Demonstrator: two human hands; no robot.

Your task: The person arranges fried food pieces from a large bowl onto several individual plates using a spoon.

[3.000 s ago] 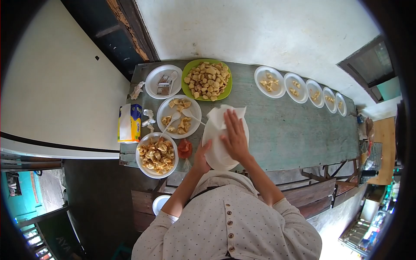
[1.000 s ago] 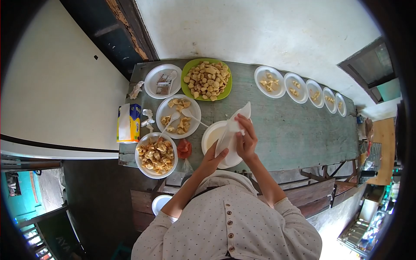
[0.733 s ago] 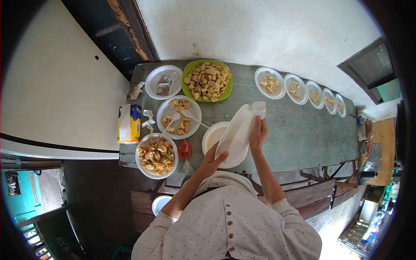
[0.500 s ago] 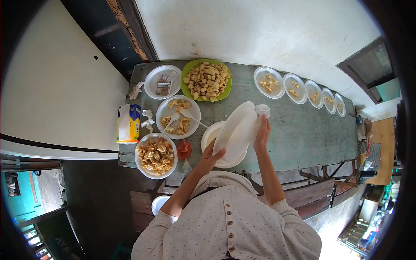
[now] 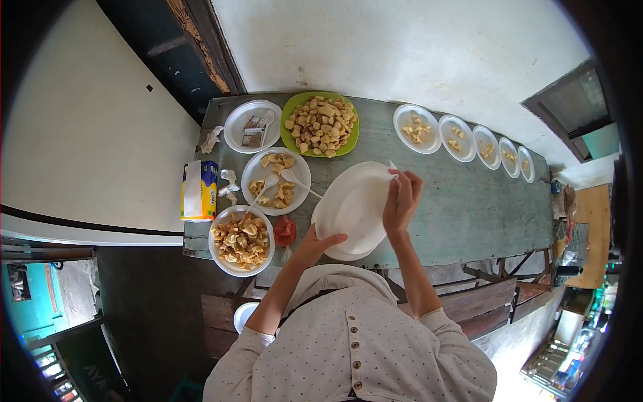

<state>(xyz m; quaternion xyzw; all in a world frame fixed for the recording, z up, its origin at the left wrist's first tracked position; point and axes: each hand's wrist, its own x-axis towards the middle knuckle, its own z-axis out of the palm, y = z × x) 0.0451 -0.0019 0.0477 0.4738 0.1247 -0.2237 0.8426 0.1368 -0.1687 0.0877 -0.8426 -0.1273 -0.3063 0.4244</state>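
Your left hand (image 5: 313,244) grips the near rim of a white plate (image 5: 351,208), lifted over the stack (image 5: 341,254); your right hand (image 5: 400,199) pinches its far rim with a tissue (image 5: 392,167). At ten o'clock sits a spoon plate (image 5: 276,181), at nine a snack bowl (image 5: 242,240), at two a row of plates (image 5: 462,137).

Over a green table (image 5: 462,208), the left hand (image 5: 315,244) and right hand (image 5: 400,199) hold a white plate (image 5: 351,208) above another, beside plates of fried pieces (image 5: 242,240).
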